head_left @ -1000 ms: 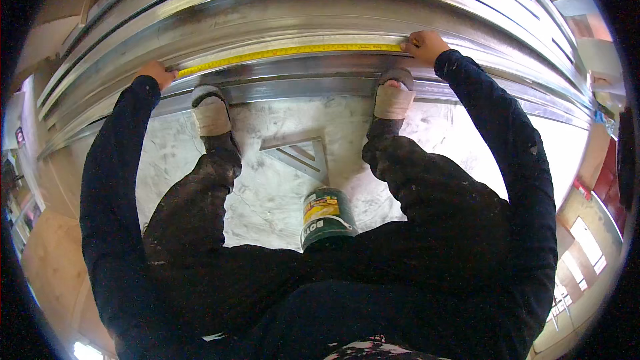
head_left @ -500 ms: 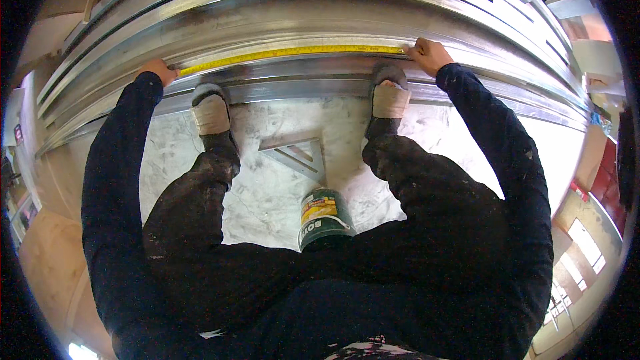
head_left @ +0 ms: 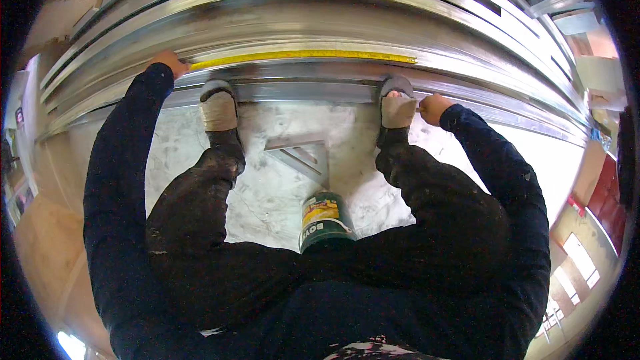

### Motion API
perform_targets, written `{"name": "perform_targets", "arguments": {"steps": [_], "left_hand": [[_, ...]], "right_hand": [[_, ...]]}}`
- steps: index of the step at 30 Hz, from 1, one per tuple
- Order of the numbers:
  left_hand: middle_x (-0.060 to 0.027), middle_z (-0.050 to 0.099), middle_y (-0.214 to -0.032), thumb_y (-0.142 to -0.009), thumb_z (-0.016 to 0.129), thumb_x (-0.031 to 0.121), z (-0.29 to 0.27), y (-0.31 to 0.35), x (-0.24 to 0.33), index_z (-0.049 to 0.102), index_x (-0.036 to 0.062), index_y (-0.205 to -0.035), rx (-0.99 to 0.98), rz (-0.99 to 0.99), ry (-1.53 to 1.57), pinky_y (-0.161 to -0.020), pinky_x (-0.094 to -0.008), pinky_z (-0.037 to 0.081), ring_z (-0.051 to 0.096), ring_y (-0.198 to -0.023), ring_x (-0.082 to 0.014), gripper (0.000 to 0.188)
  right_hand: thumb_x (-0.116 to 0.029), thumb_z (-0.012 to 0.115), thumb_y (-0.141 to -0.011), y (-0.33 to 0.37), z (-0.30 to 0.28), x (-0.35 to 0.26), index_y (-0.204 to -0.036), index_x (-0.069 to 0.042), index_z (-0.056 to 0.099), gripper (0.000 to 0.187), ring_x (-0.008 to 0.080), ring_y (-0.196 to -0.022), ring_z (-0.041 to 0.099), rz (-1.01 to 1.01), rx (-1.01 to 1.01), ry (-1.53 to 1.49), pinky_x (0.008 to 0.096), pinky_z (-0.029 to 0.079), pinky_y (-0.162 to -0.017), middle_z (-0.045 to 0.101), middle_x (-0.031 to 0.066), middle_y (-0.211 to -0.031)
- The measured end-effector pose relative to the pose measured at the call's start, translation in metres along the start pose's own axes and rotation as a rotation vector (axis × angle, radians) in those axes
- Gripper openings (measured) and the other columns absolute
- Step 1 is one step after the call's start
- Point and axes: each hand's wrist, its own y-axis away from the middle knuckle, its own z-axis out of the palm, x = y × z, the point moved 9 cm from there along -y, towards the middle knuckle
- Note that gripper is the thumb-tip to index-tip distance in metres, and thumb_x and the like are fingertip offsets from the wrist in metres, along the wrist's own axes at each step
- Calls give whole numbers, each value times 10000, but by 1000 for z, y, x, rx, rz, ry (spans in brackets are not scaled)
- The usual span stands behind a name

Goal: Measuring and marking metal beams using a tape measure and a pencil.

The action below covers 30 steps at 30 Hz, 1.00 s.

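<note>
A yellow tape measure blade [head_left: 300, 55] stretches from left to right along the metal profiles [head_left: 293, 17]. My left hand [head_left: 172, 65] is closed at its left end; the tape's case cannot be made out there. The blade's right end lies on the metal with no hand on it. Lower down, just right of my right foot [head_left: 399, 108], my right hand [head_left: 435, 109] has its fingers pressed together at the near edge of the profiles. A small, thin thing shows at its fingertips, too small to name.
Between my feet a grey metal triangular square [head_left: 303, 159] lies on the smudged whitish floor [head_left: 267, 187]. Close to me stands a dark green bucket [head_left: 327, 227] with a yellow label. My left foot [head_left: 219, 108] touches the near profiles. More long metal profiles lie farther off.
My right hand has come off the right end of the tape and moved down toward me, beside my right foot. My left hand still holds its end, slightly shifted right in view.
</note>
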Motion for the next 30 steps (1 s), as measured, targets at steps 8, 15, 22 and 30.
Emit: {"name": "perform_targets", "arguments": {"steps": [8,15,22,30], "left_hand": [[-239,672,-1111,-769,675,524,27,-43,-13,712,-5,-1042,38,-12,81,-896,-435,515,655,-1035,-367,596],[-252,684,-1022,-801,612,599,58,-65,-32,716,-24,-989,79,99,68,-882,-450,515,653,-988,-405,659],[-242,647,-1151,-806,619,598,21,-43,-10,698,-10,-1062,44,81,-78,-943,-434,488,621,-1083,-380,664],[-247,661,-1114,-787,647,571,57,-84,-29,697,-23,-1058,74,102,-143,-921,-442,501,639,-1051,-379,654]], "right_hand": [[-228,550,-803,5,-40,-28,-824,-60,678,212,449,-768,640,-198,179,-49,525,525,-684,660,244,-801],[-281,611,-778,5,-92,-36,-751,-21,605,261,432,-646,591,-303,392,-276,482,480,-591,597,223,-686],[-275,673,-776,6,-105,17,-913,-26,637,287,300,-717,665,1,591,-564,389,525,-684,660,177,-763],[-250,683,-767,2,-115,11,-954,-39,664,283,336,-835,688,-40,597,-594,389,538,-775,694,189,-877]]}}
